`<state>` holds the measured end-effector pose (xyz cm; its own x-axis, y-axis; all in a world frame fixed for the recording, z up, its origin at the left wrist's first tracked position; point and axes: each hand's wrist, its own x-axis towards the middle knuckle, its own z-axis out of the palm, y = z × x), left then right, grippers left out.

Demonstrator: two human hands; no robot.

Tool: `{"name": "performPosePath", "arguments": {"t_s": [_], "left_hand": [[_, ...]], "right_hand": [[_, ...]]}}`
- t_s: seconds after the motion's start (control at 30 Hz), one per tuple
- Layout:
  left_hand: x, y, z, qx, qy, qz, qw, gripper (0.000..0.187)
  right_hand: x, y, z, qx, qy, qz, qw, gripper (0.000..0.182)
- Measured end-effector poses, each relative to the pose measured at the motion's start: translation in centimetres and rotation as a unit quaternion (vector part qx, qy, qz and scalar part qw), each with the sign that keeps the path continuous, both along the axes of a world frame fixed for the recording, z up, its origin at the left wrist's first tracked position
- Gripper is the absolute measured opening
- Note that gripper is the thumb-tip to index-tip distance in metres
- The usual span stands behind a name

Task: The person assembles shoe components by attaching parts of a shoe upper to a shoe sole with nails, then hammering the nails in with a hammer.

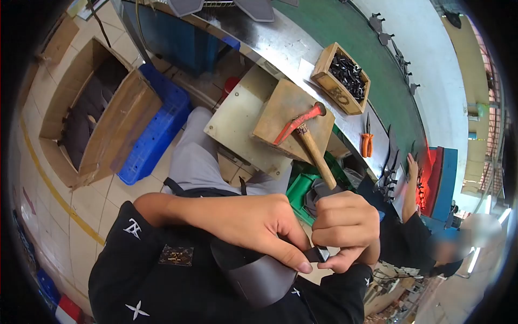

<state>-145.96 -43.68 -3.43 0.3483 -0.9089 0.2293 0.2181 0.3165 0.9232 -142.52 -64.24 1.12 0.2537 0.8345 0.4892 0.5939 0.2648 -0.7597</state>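
Observation:
My left hand (253, 224) is closed on a dark grey, leather-like flat piece (261, 283), which hangs curved in front of my chest. A narrow strap end of it sticks out past my left thumb. At that end, my right hand (345, 227) pinches a small black shiny piece (322, 254); its exact kind is partly hidden by my fingers. Just beyond my hands, a hammer (308, 141) with a red head and wooden handle lies on a wooden block (270, 116). The handle points towards my right hand.
A wooden box (324, 67) of small black parts and orange-handled pliers (367, 141) sit on the metal bench edge. Dark pieces (382, 32) lie along the green belt (345, 40). At left stands a cardboard box (89, 173). A co-worker's hand (412, 164) is at right.

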Motion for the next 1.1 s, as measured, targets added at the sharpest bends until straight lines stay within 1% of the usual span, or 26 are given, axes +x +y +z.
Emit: {"name": "performPosePath", "arguments": {"t_s": [0.13, 0.23, 0.27, 0.3, 0.33, 0.37, 0.4, 0.43, 0.5, 0.53, 0.57, 0.6, 0.63, 0.7, 0.73, 0.77, 0.8, 0.83, 0.87, 0.9, 0.93, 0.97, 1.0, 1.03, 1.07, 1.1], "left_hand": [[0.3, 0.7, 0.3, -0.011, -0.025, -0.023, 0.999, 0.024], [0.5, 1.2, 0.4, 0.003, -0.045, 0.001, 0.999, 0.024], [0.4, 1.3, 0.4, 0.008, -0.047, 0.036, 0.998, 0.024], [0.3, 1.3, 0.1, 0.017, -0.055, 0.075, 0.995, 0.024], [0.8, 1.8, -0.2, 0.029, -0.065, 0.111, 0.991, 0.024], [1.7, 2.5, -0.3, 0.089, -0.081, 0.142, 0.983, 0.024], [2.4, 3.1, -0.3, 0.061, -0.056, 0.257, 0.963, 0.024], [2.9, 3.9, -0.3, 0.025, -0.031, 0.365, 0.930, 0.024], [6.1, 6.7, 0.6, 0.107, -0.088, 0.556, 0.820, 0.022], [8.8, 8.0, 0.1, 0.042, -0.063, 0.641, 0.763, 0.023], [11.2, 10.5, 1.7, 0.069, -0.178, 0.703, 0.685, 0.026], [14.7, 15.2, 0.0, 0.197, -0.139, 0.748, 0.618, 0.029], [19.6, 17.9, 0.0, 0.098, -0.240, 0.788, 0.558, 0.030], [26.4, 24.1, 0.3, 0.251, -0.323, 0.818, 0.405, 0.046], [29.5, 26.9, -0.4, 0.296, -0.344, 0.794, 0.405, 0.054], [34.0, 33.1, -4.0, 0.262, -0.411, 0.755, 0.438, 0.058], [36.0, 34.7, -6.0, 0.254, -0.226, 0.732, 0.590, 0.059], [39.6, 39.0, -9.4, 0.371, -0.194, 0.654, 0.630, 0.063], [40.0, 38.7, -12.1, 0.449, -0.190, 0.576, 0.657, 0.068], [37.0, 34.9, -12.7, 0.517, -0.340, 0.566, 0.545, 0.076], [35.7, 32.2, -13.0, 0.622, -0.290, 0.575, 0.446, 0.084], [33.0, 29.4, -13.1, 0.546, -0.291, 0.623, 0.479, 0.090], [31.5, 27.7, -12.3, 0.581, -0.275, 0.618, 0.453, 0.089], [32.5, 28.6, -14.5, 0.603, -0.321, 0.632, 0.366, 0.084], [31.6, 26.7, -13.7, 0.625, -0.319, 0.636, 0.323, 0.081], [29.6, 23.8, -12.6, 0.646, -0.314, 0.638, 0.278, 0.077]], "right_hand": [[0.2, 0.9, 1.6, -0.057, 0.020, 0.023, 0.998, 0.037], [0.9, 0.8, 1.9, -0.093, -0.005, 0.035, 0.995, 0.038], [1.5, 0.9, 1.5, -0.073, -0.018, 0.043, 0.996, 0.036], [2.3, 0.3, 2.1, -0.138, -0.038, 0.051, 0.988, 0.038], [3.4, 0.2, 2.5, -0.180, -0.040, 0.032, 0.982, 0.042], [4.1, -0.3, 2.8, -0.223, -0.039, 0.002, 0.974, 0.049], [4.3, -1.5, 2.5, -0.256, -0.049, -0.065, 0.963, 0.064], [3.7, -2.9, 1.4, -0.284, 0.000, -0.180, 0.942, 0.064], [2.8, -5.3, -1.7, -0.252, 0.021, -0.331, 0.909, 0.058], [2.5, -6.8, -3.6, -0.224, 0.022, -0.372, 0.900, 0.052], [1.9, -8.0, -4.9, -0.200, 0.040, -0.418, 0.885, 0.043], [1.4, -8.9, -6.0, -0.182, 0.054, -0.477, 0.858, 0.037], [0.5, -10.0, -7.1, -0.165, 0.069, -0.546, 0.818, 0.032], [-0.5, -12.9, -9.2, -0.093, 0.127, -0.673, 0.723, 0.022], [-1.0, -15.2, -10.2, -0.081, 0.118, -0.725, 0.674, 0.021], [-1.3, -17.9, -11.3, -0.069, 0.111, -0.766, 0.630, 0.021], [-1.9, -21.2, -12.1, -0.085, 0.047, -0.824, 0.558, 0.022], [-2.2, -24.3, -12.5, -0.107, -0.013, -0.867, 0.486, 0.023], [-2.4, -28.1, -12.7, -0.096, -0.024, -0.893, 0.439, 0.028], [-2.5, -32.0, -13.0, -0.085, -0.034, -0.914, 0.394, 0.032], [-2.1, -35.5, -12.9, -0.118, -0.037, -0.925, 0.360, 0.036], [-1.3, -38.6, -12.9, -0.151, -0.042, -0.931, 0.329, 0.040], [0.3, -41.2, -13.4, -0.209, -0.089, -0.922, 0.314, 0.043], [1.8, -43.5, -14.4, -0.267, -0.134, -0.907, 0.298, 0.045], [3.3, -45.6, -14.9, -0.322, -0.179, -0.886, 0.280, 0.048], [4.7, -47.2, -14.7, -0.414, -0.165, -0.836, 0.320, 0.043]]}}
